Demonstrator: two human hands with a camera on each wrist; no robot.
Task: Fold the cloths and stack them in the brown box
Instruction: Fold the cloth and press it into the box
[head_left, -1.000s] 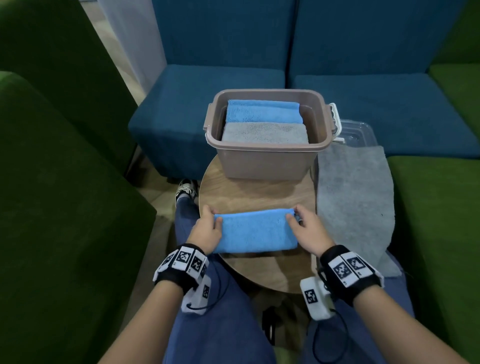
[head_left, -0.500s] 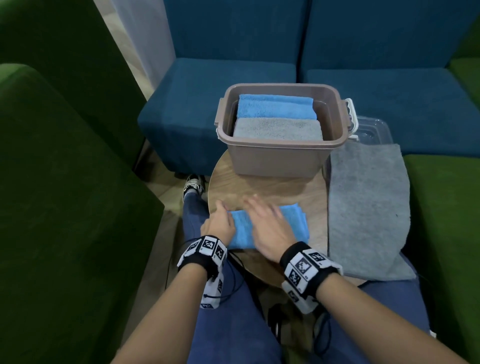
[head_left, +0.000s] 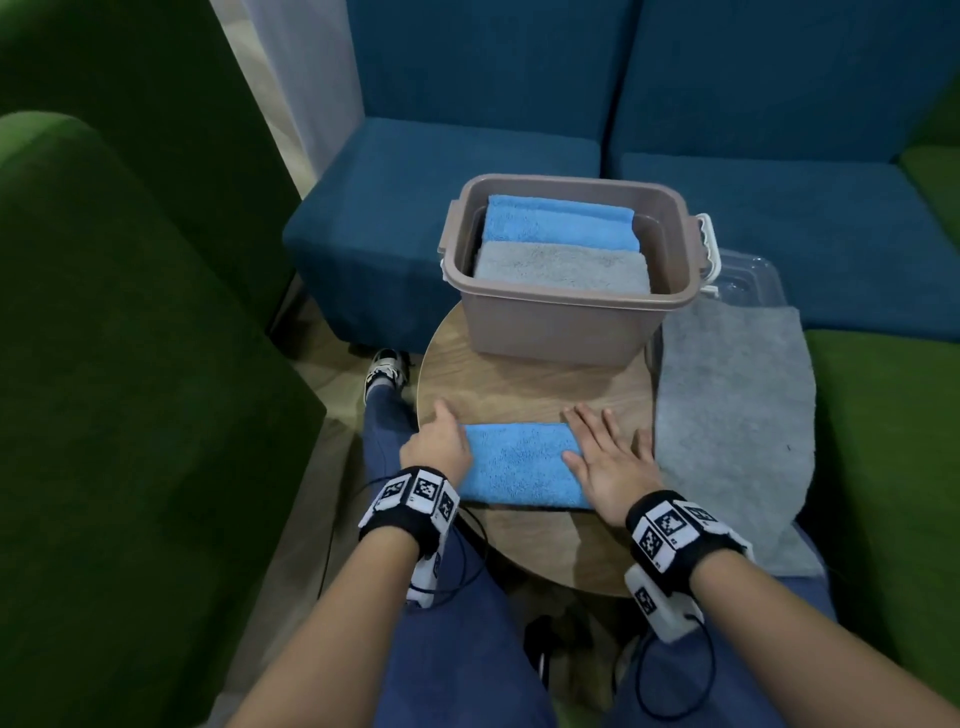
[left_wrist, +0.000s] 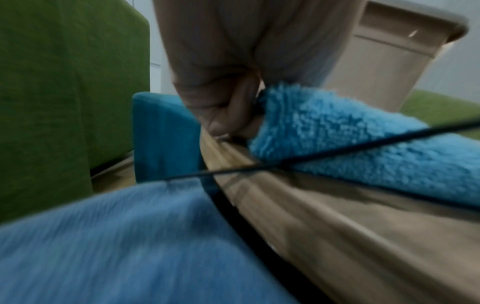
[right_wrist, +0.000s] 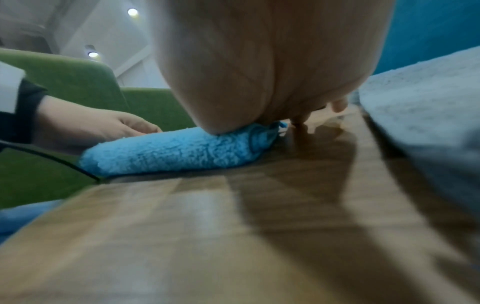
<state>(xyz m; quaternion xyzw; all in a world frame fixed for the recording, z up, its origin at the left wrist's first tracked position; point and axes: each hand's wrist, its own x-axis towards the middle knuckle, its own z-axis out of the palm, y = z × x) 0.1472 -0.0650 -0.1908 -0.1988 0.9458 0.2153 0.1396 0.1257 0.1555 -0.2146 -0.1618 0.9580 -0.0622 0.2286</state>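
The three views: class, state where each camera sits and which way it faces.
Head: high, looking down at the round table, both wrists showing.
Left wrist: low at the table's edge, facing the brown box, left hand above.
Right wrist: low on the tabletop, facing leftward, right hand overhead.
Shared: the folded blue cloth.

Looks like a lounge or waiting area, office break-out kind of spot, not someone's living room. Blocky modular seating everywhere: blue sofa units (head_left: 519, 171) along the back, green ones (head_left: 104, 364) on both sides, all boxed around one small round wooden side table (head_left: 519, 384). Recessed ceiling spotlights (right_wrist: 132, 11) overhead, plain pale walls.
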